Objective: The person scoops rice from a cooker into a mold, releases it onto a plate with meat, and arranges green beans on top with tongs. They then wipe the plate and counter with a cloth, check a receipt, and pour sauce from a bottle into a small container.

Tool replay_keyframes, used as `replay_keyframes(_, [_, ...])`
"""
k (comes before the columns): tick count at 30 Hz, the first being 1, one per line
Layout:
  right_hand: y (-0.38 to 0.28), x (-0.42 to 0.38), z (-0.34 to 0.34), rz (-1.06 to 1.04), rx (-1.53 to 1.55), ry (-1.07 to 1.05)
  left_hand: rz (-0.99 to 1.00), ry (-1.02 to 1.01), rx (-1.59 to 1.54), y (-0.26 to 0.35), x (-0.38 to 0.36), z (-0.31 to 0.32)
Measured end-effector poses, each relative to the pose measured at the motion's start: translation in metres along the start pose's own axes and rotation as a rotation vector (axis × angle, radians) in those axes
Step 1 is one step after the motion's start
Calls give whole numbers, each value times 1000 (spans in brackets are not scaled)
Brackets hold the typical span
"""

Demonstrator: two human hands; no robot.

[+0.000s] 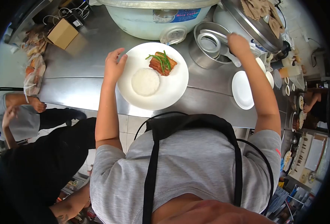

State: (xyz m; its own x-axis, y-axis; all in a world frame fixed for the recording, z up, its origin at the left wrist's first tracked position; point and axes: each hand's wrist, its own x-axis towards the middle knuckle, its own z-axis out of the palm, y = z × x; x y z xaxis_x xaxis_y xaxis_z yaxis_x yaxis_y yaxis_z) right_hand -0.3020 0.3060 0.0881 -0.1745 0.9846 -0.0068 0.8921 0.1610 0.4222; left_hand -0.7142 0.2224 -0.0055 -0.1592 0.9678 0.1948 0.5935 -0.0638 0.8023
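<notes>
My left hand [115,64] is at the left rim of a large white plate [135,100], fingers stretched out and apart, holding nothing. A round flat mound of white rice [145,81] lies on the plate. Beside the rice are browned meat slices [160,69] topped with green beans [165,59]. My right hand [239,45] is closed at the right rim of a steel pot [202,59], at the end of a long metal handle [214,33]. In the pot sits a metal ring [209,42]. The white paddle-like utensil [230,58] leans out below my right hand.
A big rice cooker tub [135,18] stands behind the plate. White oval plates [242,89] lie right of the pot. At the left are a cardboard box [63,33] and bagged food [35,72]. Other people [13,115] stand at the left, close to the steel counter [79,87].
</notes>
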Motion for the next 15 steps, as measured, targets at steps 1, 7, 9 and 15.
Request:
replay_keyframes(1, [-5, -1, 6, -42, -11, -84, -12, 8, -25, 1, -2, 2])
replay_keyframes(7, [-12, 9, 9, 8, -185, -105, -21, 26, -31, 8, -11, -1])
replay_keyframes(9, [-5, 10, 8, 6, -150, -145, -19, 64, -47, -3, -11, -4])
replay_keyframes(15, [-5, 3, 16, -7, -135, -122, -24, 130, -71, -10, -17, -10])
